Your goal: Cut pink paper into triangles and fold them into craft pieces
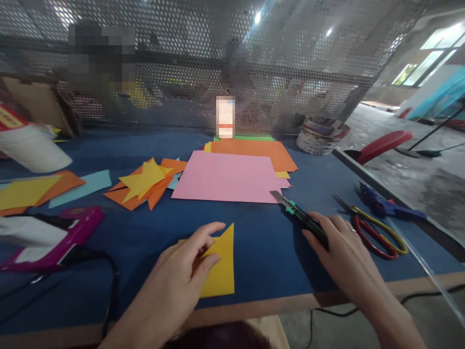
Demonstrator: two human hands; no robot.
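A yellow paper piece point(223, 274) with a pointed upper corner lies near the table's front edge. Over its left part is my left hand point(191, 259), fingers bent and apart, with nothing gripped between them. My right hand point(336, 245) is wrapped round the black and green utility knife point(300, 213), whose blade is out and points up and left. The blade tip is by the lower right corner of a pink paper sheet point(225, 177). Under and behind the pink sheet lies an orange sheet point(254, 148) with other coloured sheets.
Scissors point(378, 232) and a blue glue gun point(390, 206) lie at the right. Cut yellow and orange stars point(145, 179) are left of centre. A magenta device point(80, 230) with a black cable and white cups point(36, 145) stand at the left. A basket point(321, 135) is at the back.
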